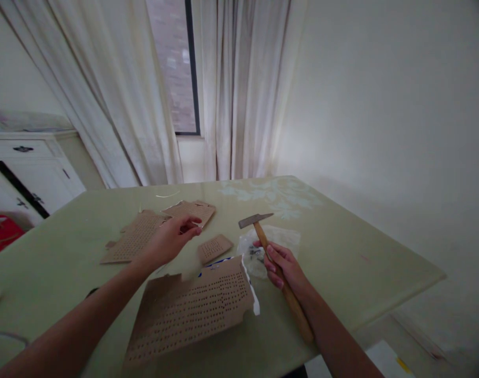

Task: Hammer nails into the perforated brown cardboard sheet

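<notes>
In my right hand [284, 265] is a hammer [254, 220], gripped along its wooden handle with the metal head up. My left hand [172, 239] hovers over the cardboard, thumb and fingers pinched together; whatever may be between the fingertips is too small to name. Nearest me lies a large cardboard sheet [196, 307] with rows of small holes and a torn white edge. A small holed cardboard piece [215, 249] sits just beyond it. Under and past my left hand are two more holed pieces, one at left [133, 244] and one farther back [194, 210].
A clear plastic bag [290, 239] with small dark metal bits lies behind my right hand on the green-covered table [365, 257]. A white wall borders the right side. Curtains [243, 94] hang behind, and a white cabinet [30, 163] stands far left, beside a red bag [3, 233].
</notes>
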Demonstrator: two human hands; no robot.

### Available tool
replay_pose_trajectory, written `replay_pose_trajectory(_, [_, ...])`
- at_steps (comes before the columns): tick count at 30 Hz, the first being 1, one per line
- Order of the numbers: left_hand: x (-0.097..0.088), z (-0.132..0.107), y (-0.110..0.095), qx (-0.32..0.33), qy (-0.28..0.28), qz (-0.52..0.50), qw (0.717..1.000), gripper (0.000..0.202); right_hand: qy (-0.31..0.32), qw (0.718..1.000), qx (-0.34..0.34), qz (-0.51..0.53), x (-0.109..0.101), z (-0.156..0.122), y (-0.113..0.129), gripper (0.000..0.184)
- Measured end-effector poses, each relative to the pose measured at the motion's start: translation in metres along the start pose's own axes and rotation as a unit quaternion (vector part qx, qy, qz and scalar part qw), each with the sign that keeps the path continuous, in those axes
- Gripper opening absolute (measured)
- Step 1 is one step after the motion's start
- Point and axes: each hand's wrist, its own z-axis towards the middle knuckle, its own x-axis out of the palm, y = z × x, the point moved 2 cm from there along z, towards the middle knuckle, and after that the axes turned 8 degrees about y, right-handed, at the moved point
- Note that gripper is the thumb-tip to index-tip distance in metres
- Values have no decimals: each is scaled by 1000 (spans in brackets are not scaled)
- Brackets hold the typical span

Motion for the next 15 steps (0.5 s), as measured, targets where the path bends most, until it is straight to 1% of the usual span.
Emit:
replay_pose_trajectory(3, [8, -21, -28, 61, 41, -41, 996, 29, 15, 1000, -6, -11, 3, -3, -3, 50])
replay_pose_trajectory(5, [19, -29, -36, 79, 63, -58, 993, 30, 31, 999, -3, -15, 6, -6, -5, 56])
replay_pose_trajectory(8, [34, -31, -38, 76, 84, -64, 991, 28, 58, 998, 15, -16, 12, -11, -9, 81])
replay_pose_trajectory(10, [42, -29, -38, 77, 96, -69, 990, 28, 74, 997, 27, -21, 17, -13, -13, 90])
replay_pose_trajectory(12, [46, -29, -38, 80, 100, -73, 989, 27, 86, 995, 35, -31, 22, -15, -15, 90])
replay_pose_trajectory(15, [47, -32, -40, 81, 94, -77, 989, 26, 95, 993, 44, -55, 28, -17, -16, 80])
